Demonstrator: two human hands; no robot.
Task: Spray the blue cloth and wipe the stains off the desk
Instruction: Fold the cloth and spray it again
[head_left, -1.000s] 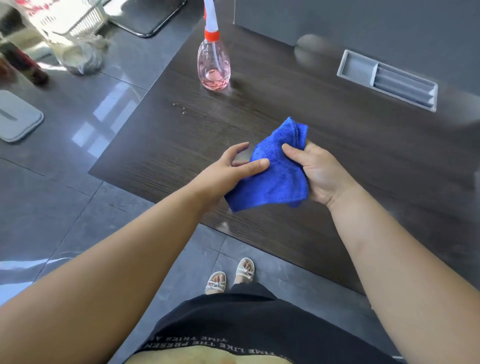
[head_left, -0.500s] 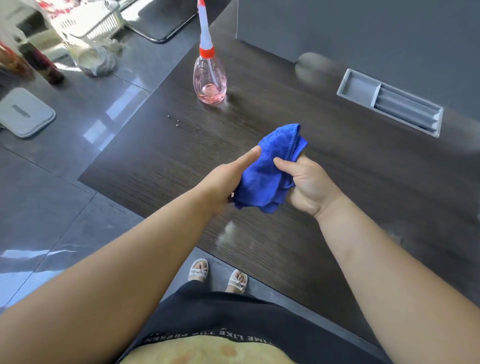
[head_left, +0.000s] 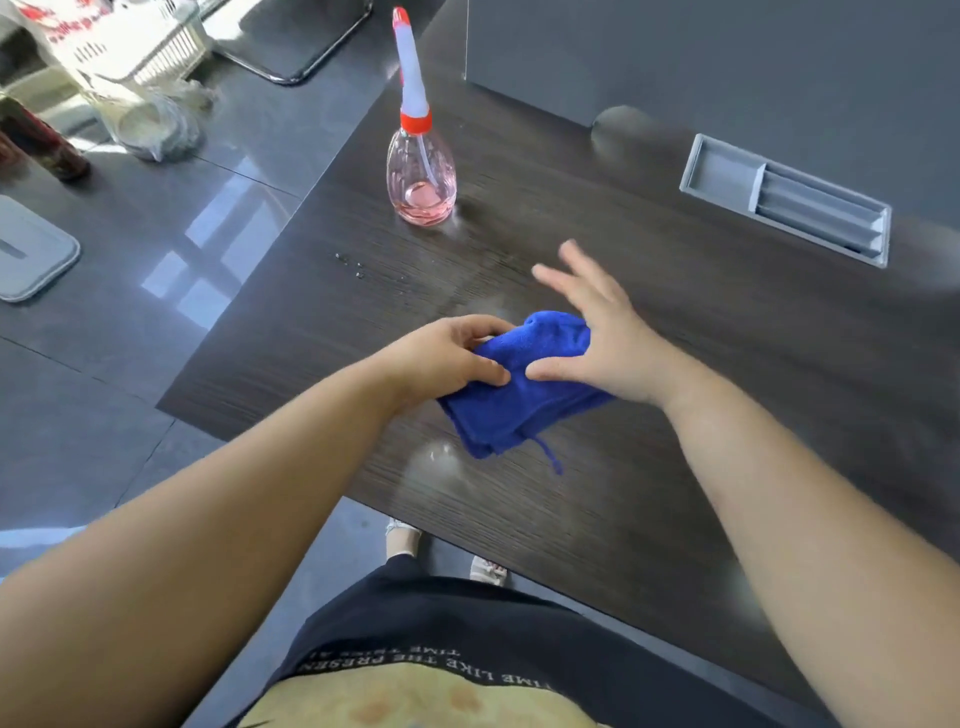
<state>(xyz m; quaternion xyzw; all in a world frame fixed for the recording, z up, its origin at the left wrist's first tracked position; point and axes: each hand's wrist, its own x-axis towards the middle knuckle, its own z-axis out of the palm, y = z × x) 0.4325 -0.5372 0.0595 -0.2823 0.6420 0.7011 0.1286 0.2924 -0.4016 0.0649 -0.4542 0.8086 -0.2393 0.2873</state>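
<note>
— Where is the blue cloth (head_left: 519, 410)?
— Bunched between your hands, over the desk (head_left: 727, 395). Your left hand (head_left: 441, 361) curls its fingers round one end; your right hand (head_left: 608, 343) has its fingers spread straight, with the thumb touching the cloth.
— Any writing?
— Upside down on your shirt (head_left: 467, 618): "TIME LIKE THE PRESEN".

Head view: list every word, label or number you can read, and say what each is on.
"TIME LIKE THE PRESEN", upside down and cut off, on the hem of the black garment.
Another line next to it: starts "TIME", rest too blurred.
Red print on the white bag: too blurred to read.
No text on the spray bottle or the blue cloth.
</note>
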